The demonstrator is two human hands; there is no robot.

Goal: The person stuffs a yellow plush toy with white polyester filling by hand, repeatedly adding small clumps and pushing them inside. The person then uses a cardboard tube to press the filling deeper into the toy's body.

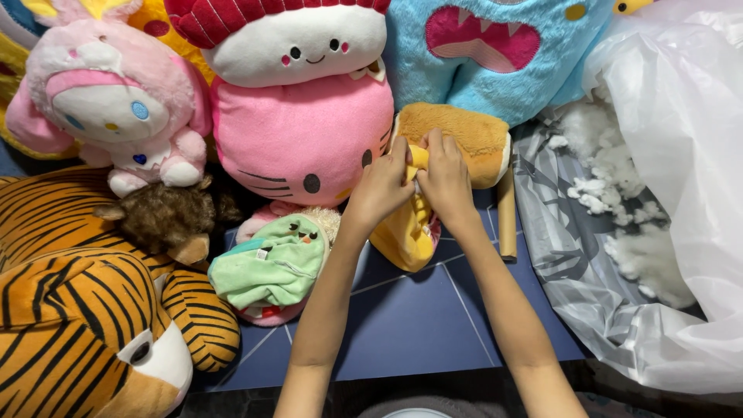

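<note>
Pinching fuzzy yellow plush toy [414, 224] w/ left hand [381, 188] & right hand [445, 182].

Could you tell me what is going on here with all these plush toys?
A person has both hands on a yellow and tan plush toy lying on a blue mat. The left hand and the right hand pinch its yellow fabric at the middle. To the right, a clear plastic bag holds loose white stuffing. A tiger plush and a pink cat plush lie to the left.
</note>
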